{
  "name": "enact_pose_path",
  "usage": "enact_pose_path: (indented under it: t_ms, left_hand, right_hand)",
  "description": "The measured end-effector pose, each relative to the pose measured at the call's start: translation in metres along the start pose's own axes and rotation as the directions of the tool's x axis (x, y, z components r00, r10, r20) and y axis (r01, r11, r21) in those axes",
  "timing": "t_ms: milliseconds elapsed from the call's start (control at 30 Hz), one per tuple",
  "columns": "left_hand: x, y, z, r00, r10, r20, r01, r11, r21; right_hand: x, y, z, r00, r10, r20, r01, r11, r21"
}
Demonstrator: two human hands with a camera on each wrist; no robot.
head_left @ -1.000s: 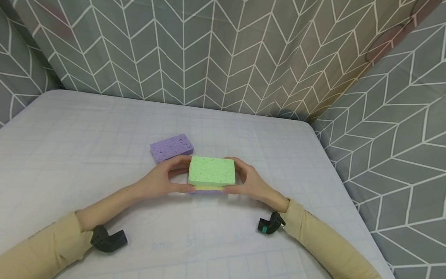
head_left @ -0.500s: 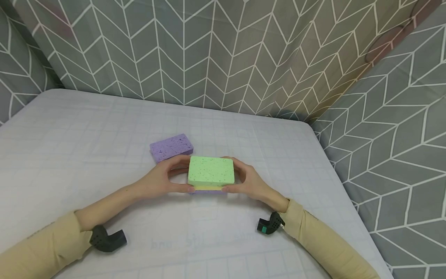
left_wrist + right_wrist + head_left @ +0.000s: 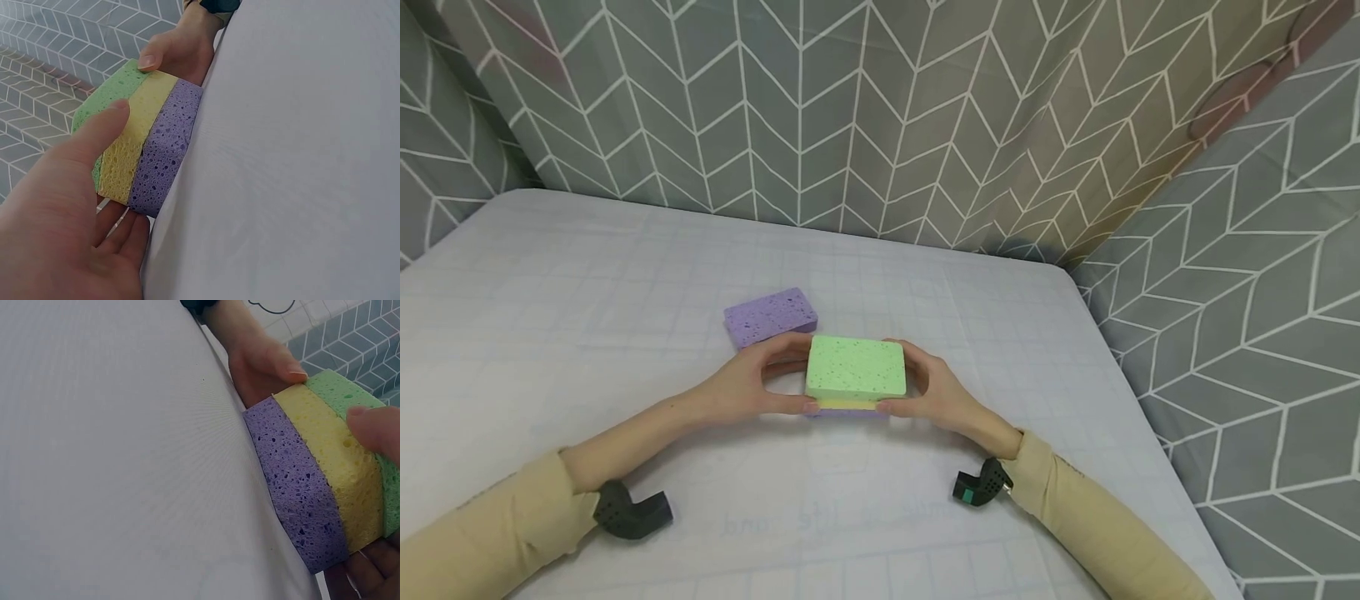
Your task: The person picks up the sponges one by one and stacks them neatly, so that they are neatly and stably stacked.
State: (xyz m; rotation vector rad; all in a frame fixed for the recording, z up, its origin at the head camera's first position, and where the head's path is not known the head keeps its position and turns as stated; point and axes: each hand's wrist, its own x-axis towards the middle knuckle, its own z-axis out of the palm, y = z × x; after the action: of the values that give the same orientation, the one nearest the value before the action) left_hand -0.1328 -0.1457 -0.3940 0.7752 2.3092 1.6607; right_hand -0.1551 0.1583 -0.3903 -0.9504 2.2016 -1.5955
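A stack of three sponges lies on the white table: a speckled green sponge [image 3: 856, 367] on top, a yellow sponge [image 3: 153, 103] in the middle and a purple sponge [image 3: 300, 487] against the cloth. My left hand [image 3: 741, 389] grips the stack's left end, its thumb along the seam of green and yellow. At the opposite end my right hand [image 3: 943, 390] mirrors it, thumb on the same seam. The other fingers of both hands reach round behind the stack and are partly hidden. In the wrist views the sponges' sides line up closely.
Another purple sponge [image 3: 771, 314] lies just behind my left hand, set at a slant. The table [image 3: 625, 267] wears a white cloth with faint gridlines. Grey curtains [image 3: 850, 117] with white zigzag lines rise along its far and side edges.
Both hands stay at the two ends of the stack. The green sponge has barely shifted; otherwise the head view only sways slightly.
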Motion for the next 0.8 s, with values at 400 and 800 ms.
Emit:
enact_pose_path:
  t_ms: [400, 800]
  left_hand:
    - [0.0001, 0.007, -0.0063, 0.999, 0.032, -0.001, -0.032, 0.999, 0.038]
    - [0.0005, 0.0067, -0.0059, 0.999, 0.03, -0.014, -0.03, 0.999, 0.022]
  right_hand:
    - [-0.001, 0.0, 0.0003, 1.0, 0.006, -0.017, -0.006, 1.0, -0.001]
    - [-0.0003, 0.0021, 0.0026, 0.998, -0.052, -0.041, 0.055, 0.994, 0.093]
